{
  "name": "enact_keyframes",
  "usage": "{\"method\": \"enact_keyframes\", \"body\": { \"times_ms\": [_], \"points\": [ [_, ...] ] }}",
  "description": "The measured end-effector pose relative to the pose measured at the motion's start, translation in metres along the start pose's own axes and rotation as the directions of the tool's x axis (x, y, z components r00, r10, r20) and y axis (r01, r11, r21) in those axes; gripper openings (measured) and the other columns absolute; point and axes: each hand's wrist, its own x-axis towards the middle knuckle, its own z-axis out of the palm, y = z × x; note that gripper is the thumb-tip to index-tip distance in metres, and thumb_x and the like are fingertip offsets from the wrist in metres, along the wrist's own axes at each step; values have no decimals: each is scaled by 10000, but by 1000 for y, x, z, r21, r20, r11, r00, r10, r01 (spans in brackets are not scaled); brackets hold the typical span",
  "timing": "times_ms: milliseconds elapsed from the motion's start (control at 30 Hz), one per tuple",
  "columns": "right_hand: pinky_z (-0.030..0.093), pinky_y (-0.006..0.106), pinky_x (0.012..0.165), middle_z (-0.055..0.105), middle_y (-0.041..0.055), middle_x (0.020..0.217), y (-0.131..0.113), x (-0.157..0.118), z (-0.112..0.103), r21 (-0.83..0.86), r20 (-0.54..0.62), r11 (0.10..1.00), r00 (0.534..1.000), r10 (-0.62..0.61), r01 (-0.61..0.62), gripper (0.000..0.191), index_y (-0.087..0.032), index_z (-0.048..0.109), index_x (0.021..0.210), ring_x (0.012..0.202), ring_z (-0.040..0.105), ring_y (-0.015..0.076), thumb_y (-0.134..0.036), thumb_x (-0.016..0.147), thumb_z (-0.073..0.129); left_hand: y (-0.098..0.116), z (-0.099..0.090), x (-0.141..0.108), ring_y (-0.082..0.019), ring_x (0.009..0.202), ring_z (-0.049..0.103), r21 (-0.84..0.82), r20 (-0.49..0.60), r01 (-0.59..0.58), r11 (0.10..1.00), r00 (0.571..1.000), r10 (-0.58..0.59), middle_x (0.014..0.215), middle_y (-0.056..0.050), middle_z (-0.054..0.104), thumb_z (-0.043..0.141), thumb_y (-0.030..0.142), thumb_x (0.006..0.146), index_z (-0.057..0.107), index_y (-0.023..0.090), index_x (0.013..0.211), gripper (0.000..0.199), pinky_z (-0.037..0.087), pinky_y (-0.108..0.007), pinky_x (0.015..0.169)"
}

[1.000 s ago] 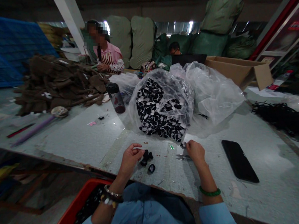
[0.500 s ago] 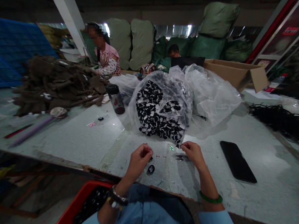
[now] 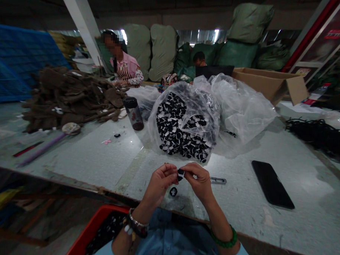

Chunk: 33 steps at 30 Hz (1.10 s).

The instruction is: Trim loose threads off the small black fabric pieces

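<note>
1. Both hands are right in the middle of the shot, just above the workbench [image 3: 82, 158]. The left hand [image 3: 159, 184] and right hand [image 3: 198, 182] are both closed up, fingertips pinching one small black-and-white piece [image 3: 180, 174] between them. It's too small to tell exactly what it is.
2. Just below the hands, a round black piece [image 3: 173, 191] sits on the bench. Small metal snips [image 3: 218, 180] lie just right of the right hand, not touching it.
3. Straight ahead is a big clear plastic bag [image 3: 184, 124], stuffed with loads of black-and-white pieces. More loose plastic bunches up to its right.
4. Down by the person's lap, a red crate [image 3: 93, 217] holds more dark pieces. The left wrist has a beaded bracelet [image 3: 135, 225], the right a green bangle [image 3: 224, 239].
5. Also on the bench: a black phone [image 3: 271, 184] off to the right, a water bottle [image 3: 133, 113] beside the bag, and a big brown fabric pile [image 3: 70, 100] on the left.
6. Further back, a co-worker [image 3: 124, 62] sits working in front of stacked green sacks [image 3: 161, 49].
</note>
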Motion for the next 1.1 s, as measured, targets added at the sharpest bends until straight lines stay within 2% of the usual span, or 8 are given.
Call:
{"method": "enact_keyframes", "body": {
  "times_ms": [200,333,433,500,600,900,1000,1100],
  "points": [
    [387,241,551,558,16,705,1,-3,4,-16,-64,1000,998,-10,9,200,-245,646,776,636,506,133,-115,693,519,1,2,-2,-95,605,562,-95,38,121,988,992,-117,701,1,592,617,71,600,504,159,868,304,428,-215,573],
    [401,235,552,592,21,741,-3,-2,-4,-103,113,995,994,-1,13,226,-227,617,864,650,529,133,-114,724,481,-1,1,0,-79,572,542,-90,4,81,993,997,-81,671,20,581,627,51,569,474,170,872,359,411,-200,556],
    [418,247,594,591,49,827,-11,-1,-14,-239,86,968,995,-54,73,225,-198,580,923,722,535,141,-127,761,441,-1,-2,2,-72,540,521,25,-46,-6,1000,999,7,671,22,574,620,69,577,451,166,884,364,391,-194,530],
    [419,253,631,583,61,830,-17,-3,-16,-335,53,931,990,-132,143,188,-177,574,899,748,530,143,-141,772,441,0,-3,3,-68,532,507,111,-63,-58,992,996,65,666,24,566,613,81,585,440,164,890,360,379,-194,523],
    [411,257,654,582,60,807,-21,-6,-12,-472,178,842,964,-200,262,142,-169,573,859,753,525,148,-171,774,460,4,-4,2,-69,560,499,187,-39,-93,978,994,102,668,27,556,597,84,598,427,170,907,364,371,-194,543],
    [359,254,562,571,51,693,-18,-7,3,-748,458,491,883,-105,447,139,-146,552,748,692,511,163,-135,785,419,8,-1,-2,-68,581,481,313,34,-129,941,992,124,635,49,528,545,78,630,406,194,901,325,354,-178,546],
    [351,260,565,560,56,681,-18,-7,6,-768,447,460,887,-116,446,138,-138,547,734,671,502,167,-134,779,417,7,-4,0,-71,597,497,335,39,-141,932,990,136,675,45,539,545,103,641,398,206,912,325,371,-189,571],
    [353,255,586,553,58,677,-16,-8,9,-776,337,520,931,-139,358,147,-134,546,739,667,503,160,-149,786,407,7,-4,-1,-95,694,523,423,34,-200,884,978,205,775,10,569,563,137,644,398,200,928,335,389,-231,676]
  ]
}}
